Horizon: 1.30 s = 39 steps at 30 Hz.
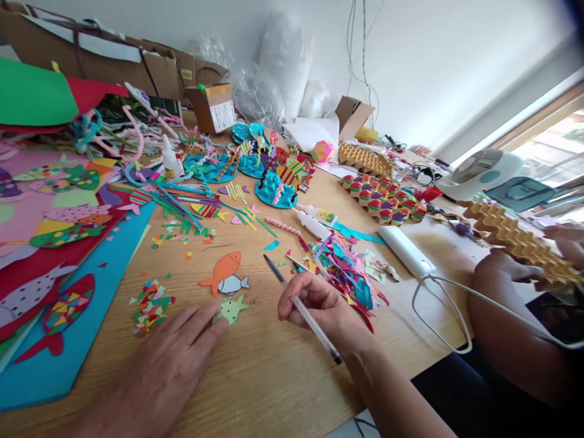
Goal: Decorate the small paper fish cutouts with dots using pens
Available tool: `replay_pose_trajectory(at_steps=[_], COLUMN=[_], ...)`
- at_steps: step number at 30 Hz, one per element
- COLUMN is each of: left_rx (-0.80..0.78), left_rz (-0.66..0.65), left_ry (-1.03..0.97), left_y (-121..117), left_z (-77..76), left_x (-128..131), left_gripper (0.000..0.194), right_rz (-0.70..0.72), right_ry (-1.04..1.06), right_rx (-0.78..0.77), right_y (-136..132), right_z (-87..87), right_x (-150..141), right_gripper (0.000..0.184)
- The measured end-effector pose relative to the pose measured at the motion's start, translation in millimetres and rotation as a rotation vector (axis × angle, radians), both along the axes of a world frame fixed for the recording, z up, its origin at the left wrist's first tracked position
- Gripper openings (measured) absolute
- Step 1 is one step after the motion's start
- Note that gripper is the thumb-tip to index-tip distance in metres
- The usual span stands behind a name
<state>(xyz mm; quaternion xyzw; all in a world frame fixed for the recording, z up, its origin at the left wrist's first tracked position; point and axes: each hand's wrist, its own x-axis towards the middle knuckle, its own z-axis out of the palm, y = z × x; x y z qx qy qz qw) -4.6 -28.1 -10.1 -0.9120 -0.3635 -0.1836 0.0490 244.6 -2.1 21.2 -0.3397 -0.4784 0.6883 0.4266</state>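
Between the thumb and fingers of my right hand (322, 307) is a pen (314, 328) with a clear barrel and a dark tip, raised above the table. My left hand (177, 347) lies flat, its fingertips touching the edge of a green paper fish (232, 309) with small drawn marks. Just beyond that fish lie an orange paper fish (227, 267) and a pale grey-blue paper fish (233, 284), the orange one partly over it. A heap of small coloured paper bits (152, 307) sits left of my left hand.
Colourful paper strips (349, 267) lie beyond my right hand, near glue bottles (314, 226). A white power strip (407, 250) trails a cable (456, 292). At right, a co-worker's arm (506, 316) reaches to an egg carton (524, 243). Decorated paper fish on coloured sheets (86, 340) lie left.
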Motion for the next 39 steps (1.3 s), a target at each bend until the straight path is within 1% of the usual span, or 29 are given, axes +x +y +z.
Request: replay_pose_trajectory(at_steps=[3, 5, 7, 9, 11, 13, 14, 16, 18, 20, 22, 24, 27, 29, 31, 33, 34, 35, 36, 37, 39], left_rx=[0.083, 0.096, 0.069, 0.029, -0.032, -0.098, -0.119, -0.132, -0.137, -0.143, -0.155, -0.150, -0.112, -0.082, -0.044, -0.020, -0.021, -0.028, -0.038, -0.044, -0.033], left_rz=[0.013, 0.005, -0.033, -0.054, -0.023, -0.025, -0.034, -0.044, -0.026, -0.006, -0.007, -0.015, 0.008, 0.026, 0.023, 0.033, 0.043, 0.045, 0.040, 0.030, 0.002], left_ry=[-0.022, -0.011, 0.030, 0.045, 0.004, -0.032, -0.046, -0.069, -0.077, -0.074, -0.073, -0.070, -0.036, 0.003, 0.008, 0.004, 0.002, 0.003, 0.008, 0.018, 0.042], left_y=[2, 2, 3, 2, 1, 1, 1, 3, 4, 3, 2, -1, -3, -2, -1, -1, 0, 0, 0, 0, 1], left_z=[-2.7, -9.4, -18.4, -27.6, -35.2, -40.4, -42.1, -44.3, -45.8, -46.6, -45.8, -41.8, -29.7, -19.8, -11.4, -5.9, -4.1, -2.9, -2.1, -1.6, -0.7], left_x=[-1, -4, -8, -12, -14, -16, -16, -18, -19, -19, -17, -14, -8, -6, -3, -2, -1, -1, 0, 0, 1], left_gripper=[0.046, 0.045, 0.044, 0.047, 0.052, 0.053, 0.053, 0.052, 0.050, 0.050, 0.052, 0.053, 0.049, 0.047, 0.042, 0.040, 0.039, 0.038, 0.036, 0.035, 0.035], right_rz=[0.014, 0.030, 0.056, 0.093, 0.138, 0.182, 0.196, 0.207, 0.183, 0.095, -0.044, -0.105, -0.073, -0.068, -0.122, -0.230, -0.292, -0.314, -0.307, -0.285, -0.185], right_ry=[-0.058, -0.165, -0.405, -0.734, -1.040, -1.322, -1.422, -1.533, -1.569, -1.625, -1.735, -1.814, -1.846, -1.844, -1.821, -1.725, -1.605, -1.447, -1.276, -1.103, -0.710], right_rx=[-0.008, 0.050, 0.203, 0.435, 0.638, 0.723, 0.743, 0.761, 0.734, 0.619, 0.458, 0.369, 0.345, 0.343, 0.365, 0.432, 0.505, 0.565, 0.592, 0.584, 0.460], right_y=[-1, -1, -2, -2, -1, 1, 1, 2, 2, 1, 0, 0, 1, 1, -2, -9, -13, -18, -22, -26, -30], right_z=[-6.9, -4.9, 0.6, 6.2, 8.9, 8.9, 8.9, 11.1, 17.3, 25.7, 31.8, 31.8, 22.3, 17.0, 19.0, 29.6, 37.1, 44.8, 51.9, 57.4, 60.8], right_x=[3, 5, 5, 2, -5, -12, -14, -17, -14, -5, 5, 14, 22, 23, 24, 26, 27, 28, 28, 27, 21], right_gripper=[0.023, 0.018, 0.013, 0.019, 0.021, 0.019, 0.018, 0.017, 0.014, 0.012, 0.014, 0.014, 0.007, 0.010, 0.013, 0.017, 0.020, 0.023, 0.025, 0.025, 0.023])
